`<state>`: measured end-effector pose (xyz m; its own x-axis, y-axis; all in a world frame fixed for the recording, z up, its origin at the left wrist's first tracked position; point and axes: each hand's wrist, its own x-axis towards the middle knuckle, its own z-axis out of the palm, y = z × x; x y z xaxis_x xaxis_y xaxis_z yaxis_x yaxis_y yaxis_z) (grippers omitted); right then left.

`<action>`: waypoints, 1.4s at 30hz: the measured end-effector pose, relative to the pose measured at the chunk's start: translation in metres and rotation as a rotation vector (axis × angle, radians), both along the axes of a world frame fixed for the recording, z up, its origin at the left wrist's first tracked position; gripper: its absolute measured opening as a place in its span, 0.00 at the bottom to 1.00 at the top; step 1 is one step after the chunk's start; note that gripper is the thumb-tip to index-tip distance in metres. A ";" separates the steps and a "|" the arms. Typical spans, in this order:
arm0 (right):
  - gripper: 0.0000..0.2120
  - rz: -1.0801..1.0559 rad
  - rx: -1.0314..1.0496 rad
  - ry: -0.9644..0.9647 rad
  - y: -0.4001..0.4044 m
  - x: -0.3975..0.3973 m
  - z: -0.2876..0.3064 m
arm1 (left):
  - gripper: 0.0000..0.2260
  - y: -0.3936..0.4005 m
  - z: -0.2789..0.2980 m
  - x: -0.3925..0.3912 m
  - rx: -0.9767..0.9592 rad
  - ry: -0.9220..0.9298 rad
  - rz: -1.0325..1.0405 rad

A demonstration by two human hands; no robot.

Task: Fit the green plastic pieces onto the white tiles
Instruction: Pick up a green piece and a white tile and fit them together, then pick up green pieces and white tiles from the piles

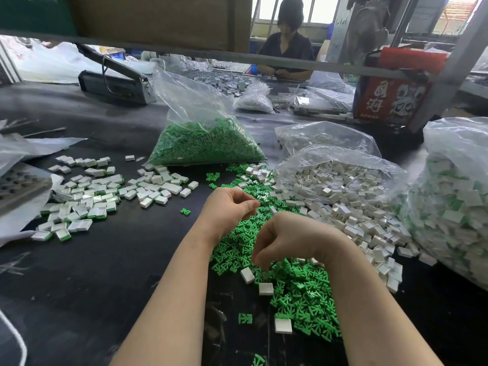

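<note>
At the bottom centre of the frame two bare forearms reach up over a dark worktop (111, 260). The right hand (286, 240) hangs just right of centre with its fingers curled downward, the fingertips (260, 261) bunched together and touching the heap of loose green plastic pieces (301, 291) beneath; whether they pinch a piece cannot be told. The left hand (229, 207), a little higher and to the left, is loosely closed with thumb and fingers pressed together; what it holds, if anything, is hidden.

A few single white tiles (266, 288) lie on and beside the green heap below the right hand, and one stray green piece sits alone on the worktop to the lower left of them.

To the right of the hands a spill of loose white tiles runs out of an open clear bag (340, 178). At the far right edge stands a large clear bag of assembled tiles (459, 207), white with green showing.

At middle left lies a spread of finished tiles (87, 196) with green edges.

Above the hands, at centre, sits a clear bag of green pieces (208, 141).

Farther up, a red box (390, 99) stands at upper right, and a person in dark clothing (286, 48) sits at top centre.
</note>
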<state>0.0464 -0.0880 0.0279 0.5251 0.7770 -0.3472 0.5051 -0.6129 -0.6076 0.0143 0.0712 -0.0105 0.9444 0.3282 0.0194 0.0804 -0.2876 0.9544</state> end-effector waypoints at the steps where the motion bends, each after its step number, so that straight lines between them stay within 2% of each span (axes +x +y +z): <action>1: 0.04 -0.066 0.025 -0.054 0.000 0.002 -0.002 | 0.04 0.000 0.001 0.000 0.000 -0.002 0.002; 3: 0.10 -0.162 0.018 -0.161 0.001 0.002 -0.005 | 0.04 -0.001 0.001 -0.001 0.005 -0.003 0.002; 6: 0.16 -0.175 -0.096 -0.270 0.005 0.000 -0.009 | 0.05 -0.002 0.002 -0.001 0.006 0.001 -0.004; 12: 0.11 -0.114 -0.098 -0.259 0.005 -0.001 -0.009 | 0.04 -0.001 0.003 -0.001 0.007 -0.005 0.000; 15: 0.07 -0.086 -0.035 -0.163 0.003 -0.002 -0.005 | 0.04 -0.001 0.003 -0.002 0.007 -0.011 0.007; 18: 0.06 0.035 0.000 -0.063 0.003 -0.003 0.001 | 0.04 0.000 0.002 -0.001 0.013 -0.015 0.017; 22: 0.07 0.219 -0.126 0.046 0.003 -0.010 0.008 | 0.04 0.000 0.000 0.000 0.031 -0.007 0.027; 25: 0.06 0.005 -0.005 -0.012 0.001 -0.004 0.002 | 0.03 0.001 -0.002 0.001 0.068 0.001 0.032; 27: 0.03 -0.221 0.105 -0.154 -0.002 0.003 -0.005 | 0.04 0.002 -0.003 0.002 0.085 -0.002 0.035; 29: 0.04 -0.369 0.081 -0.337 -0.004 0.010 -0.009 | 0.03 0.002 -0.005 0.003 0.119 0.006 0.039; 31: 0.10 -0.429 -0.029 -0.448 -0.005 0.014 -0.014 | 0.02 0.002 -0.006 0.003 0.194 0.034 0.046; 34: 0.17 -0.469 -0.141 -0.472 -0.003 0.014 -0.020 | 0.04 0.000 -0.007 0.004 0.261 0.066 0.065; 39: 0.06 -0.505 -0.116 -0.487 -0.002 0.016 -0.025 | 0.01 -0.005 -0.007 0.004 0.437 0.074 0.117; 42: 0.07 -0.587 -0.042 -0.511 -0.004 0.018 -0.027 | 0.07 -0.009 -0.010 0.006 0.580 0.049 0.126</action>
<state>0.0641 -0.0918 0.0004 0.9492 0.3135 0.0259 0.3017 -0.8839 -0.3574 0.0200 0.0626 -0.0205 0.9031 0.3868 0.1864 0.1880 -0.7466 0.6382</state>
